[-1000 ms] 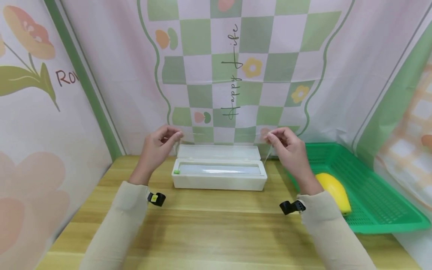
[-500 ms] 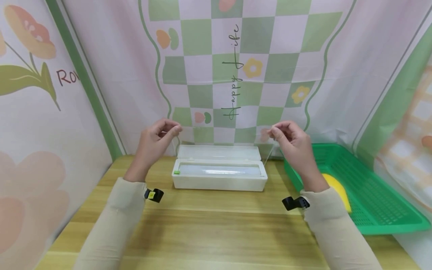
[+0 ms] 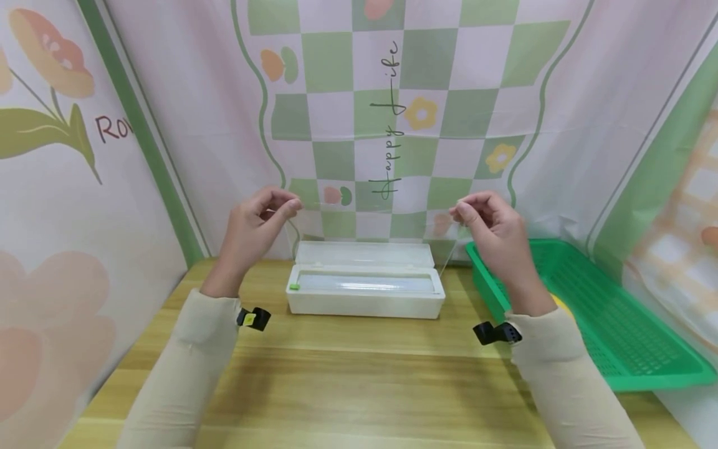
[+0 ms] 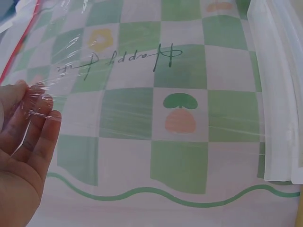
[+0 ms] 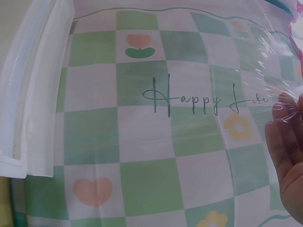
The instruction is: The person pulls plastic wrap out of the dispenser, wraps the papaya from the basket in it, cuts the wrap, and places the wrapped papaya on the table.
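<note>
A clear sheet of plastic wrap (image 4: 128,113) is stretched between the two hands, above and behind a white cling-film box (image 3: 364,304). My left hand (image 3: 255,234) pinches one corner between thumb and fingers. The opposite corner is pinched by my right hand (image 3: 496,240). In the left wrist view the film creases around the fingertips (image 4: 53,116), and the right wrist view shows creases by the right fingers (image 5: 281,118) too. The box's lid (image 3: 364,254) is tipped back, with the shiny roll (image 3: 367,284) showing inside. A small green slider (image 3: 294,287) sits at its left end.
A green plastic basket (image 3: 622,318) stands on the right of the wooden table (image 3: 348,386). A yellow object (image 3: 562,305) in it is mostly hidden by the right forearm. A patterned cloth (image 3: 376,100) hangs behind the box.
Both hands have risen and moved slightly apart, drawing the plastic wrap higher above the box. The right forearm now covers more of the yellow object. The box stays in place.
</note>
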{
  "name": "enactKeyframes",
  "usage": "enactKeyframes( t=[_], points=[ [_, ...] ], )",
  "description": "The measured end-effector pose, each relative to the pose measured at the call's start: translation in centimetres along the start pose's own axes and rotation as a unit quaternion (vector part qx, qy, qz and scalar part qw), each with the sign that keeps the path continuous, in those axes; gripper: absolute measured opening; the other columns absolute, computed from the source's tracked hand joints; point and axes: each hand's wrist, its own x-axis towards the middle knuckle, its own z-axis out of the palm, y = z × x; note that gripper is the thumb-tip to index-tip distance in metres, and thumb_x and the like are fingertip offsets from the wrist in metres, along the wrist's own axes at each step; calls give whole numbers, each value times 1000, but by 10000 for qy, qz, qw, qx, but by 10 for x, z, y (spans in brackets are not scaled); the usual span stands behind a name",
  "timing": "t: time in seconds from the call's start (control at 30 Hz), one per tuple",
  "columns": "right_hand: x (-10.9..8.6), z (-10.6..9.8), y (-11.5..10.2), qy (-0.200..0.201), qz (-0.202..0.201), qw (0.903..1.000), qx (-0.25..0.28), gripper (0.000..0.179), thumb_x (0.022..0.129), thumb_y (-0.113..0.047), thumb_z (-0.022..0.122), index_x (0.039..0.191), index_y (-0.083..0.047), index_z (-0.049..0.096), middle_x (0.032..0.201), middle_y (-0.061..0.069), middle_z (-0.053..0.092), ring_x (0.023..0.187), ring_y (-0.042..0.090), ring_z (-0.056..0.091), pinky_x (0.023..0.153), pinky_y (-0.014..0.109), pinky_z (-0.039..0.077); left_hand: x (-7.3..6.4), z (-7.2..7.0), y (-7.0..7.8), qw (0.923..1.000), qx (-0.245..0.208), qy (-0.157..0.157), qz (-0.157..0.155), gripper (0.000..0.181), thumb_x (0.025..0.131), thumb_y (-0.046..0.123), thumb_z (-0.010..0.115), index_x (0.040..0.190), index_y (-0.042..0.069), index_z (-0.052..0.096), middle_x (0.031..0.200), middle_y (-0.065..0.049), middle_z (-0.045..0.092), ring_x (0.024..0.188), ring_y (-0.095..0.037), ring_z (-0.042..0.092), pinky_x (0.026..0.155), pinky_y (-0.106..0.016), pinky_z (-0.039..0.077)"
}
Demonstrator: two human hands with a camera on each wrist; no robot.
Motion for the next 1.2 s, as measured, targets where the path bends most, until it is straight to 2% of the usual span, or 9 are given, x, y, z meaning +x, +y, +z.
enactKeyframes(
  t=[0.27, 0.6, 0.8, 1.2],
  points=[
    [6, -3, -7, 74, -168, 9997, 159, 16, 101, -7, 59, 108, 7, 62, 97, 5, 70, 89, 14, 66, 78, 17, 53, 6, -5, 7, 9998, 31, 43, 168, 18, 100, 21, 65, 105, 5, 70, 91, -7, 71, 79, -11, 62, 60, -20, 47],
    [14, -7, -16, 137, -254, 9995, 152, 17, 101, -9, 60, 107, 7, 62, 96, 6, 70, 88, 16, 66, 78, 18, 54, 14, -10, 10, 9993, 79, 144, 349, 16, 100, 18, 65, 104, 3, 70, 90, -9, 71, 79, -10, 62, 60, -20, 47],
    [20, -9, -20, 201, -395, 9988, 197, 17, 101, -7, 59, 107, 8, 62, 96, 5, 70, 88, 15, 67, 80, 19, 54, 19, -13, 16, 9988, 100, 235, 416, 14, 99, 16, 66, 103, 4, 71, 89, -5, 71, 79, -9, 63, 59, -19, 46],
    [28, -14, -22, 271, -558, 9970, 461, 14, 100, -3, 59, 107, 10, 61, 95, 6, 71, 83, 18, 65, 72, 20, 54, 23, -18, 28, 9983, -50, 274, 516, 12, 98, 14, 67, 103, 3, 71, 90, -10, 71, 82, -15, 65, 61, -19, 48]
  ],
)
